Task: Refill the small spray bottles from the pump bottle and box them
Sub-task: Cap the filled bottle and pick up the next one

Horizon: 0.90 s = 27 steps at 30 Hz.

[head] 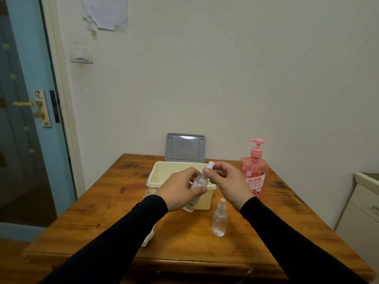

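Note:
My left hand (180, 188) grips the body of a small clear spray bottle (200, 181), held tilted above the front of the cream box (162, 171). My right hand (227, 181) pinches that bottle's white spray cap (211, 165). A second small clear spray bottle (219, 219) stands upright on the table in front of the box, under my right wrist. The pink pump bottle (254, 171) stands to the right of the box. The box is open, its grey lid (185, 147) raised against the wall.
The wooden table (184, 247) fills the foreground. A white object (148, 238) lies partly hidden under my left forearm; another small clear item (148, 194) peeks out left of the box. A white cabinet (363, 212) stands at the right, a blue door (26, 119) at the left.

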Tool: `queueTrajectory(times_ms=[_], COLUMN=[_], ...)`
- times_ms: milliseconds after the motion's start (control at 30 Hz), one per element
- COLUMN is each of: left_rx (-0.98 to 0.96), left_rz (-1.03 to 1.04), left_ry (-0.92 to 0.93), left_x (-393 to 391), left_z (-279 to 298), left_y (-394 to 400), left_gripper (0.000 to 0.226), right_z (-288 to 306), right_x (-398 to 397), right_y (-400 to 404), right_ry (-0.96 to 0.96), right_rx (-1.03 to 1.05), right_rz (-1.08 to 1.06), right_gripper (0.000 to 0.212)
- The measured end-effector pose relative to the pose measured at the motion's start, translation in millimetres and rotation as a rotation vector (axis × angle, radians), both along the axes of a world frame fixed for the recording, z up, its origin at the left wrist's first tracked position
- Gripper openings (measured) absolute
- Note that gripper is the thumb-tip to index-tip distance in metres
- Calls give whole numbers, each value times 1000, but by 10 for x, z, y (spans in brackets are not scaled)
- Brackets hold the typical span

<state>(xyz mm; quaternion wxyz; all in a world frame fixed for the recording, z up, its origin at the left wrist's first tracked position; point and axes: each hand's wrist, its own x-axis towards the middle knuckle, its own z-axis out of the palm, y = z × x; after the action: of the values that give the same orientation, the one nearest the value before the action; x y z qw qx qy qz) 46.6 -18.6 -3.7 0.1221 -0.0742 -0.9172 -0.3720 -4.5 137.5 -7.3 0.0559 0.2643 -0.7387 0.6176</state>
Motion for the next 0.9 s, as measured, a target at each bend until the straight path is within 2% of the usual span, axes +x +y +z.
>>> queueTrajectory(times_ms=[300, 433, 567, 667, 767, 900], left_rx=[7, 36, 50, 69, 45, 29], left_rz=[-4, -8, 6, 15, 20, 24], left_ry=[36, 43, 30, 21, 29, 26], left_x=[1, -8, -5, -3, -7, -13], left_z=[-6, -4, 0, 12, 24, 4], left_y=[36, 58, 50, 22, 6, 10], left_gripper=[42, 46, 38, 38, 38, 36], right_z=[-35, -18, 9, 42, 57, 38], right_x=[-3, 46, 27, 15, 21, 31], right_y=[-66, -101, -78, -41, 4, 11], right_ry=[-44, -28, -100, -161, -93, -6], right_rx=[-60, -59, -72, -81, -25, 61], right_rz=[-83, -10, 4, 62, 63, -13], right_gripper=[31, 22, 38, 29, 22, 22])
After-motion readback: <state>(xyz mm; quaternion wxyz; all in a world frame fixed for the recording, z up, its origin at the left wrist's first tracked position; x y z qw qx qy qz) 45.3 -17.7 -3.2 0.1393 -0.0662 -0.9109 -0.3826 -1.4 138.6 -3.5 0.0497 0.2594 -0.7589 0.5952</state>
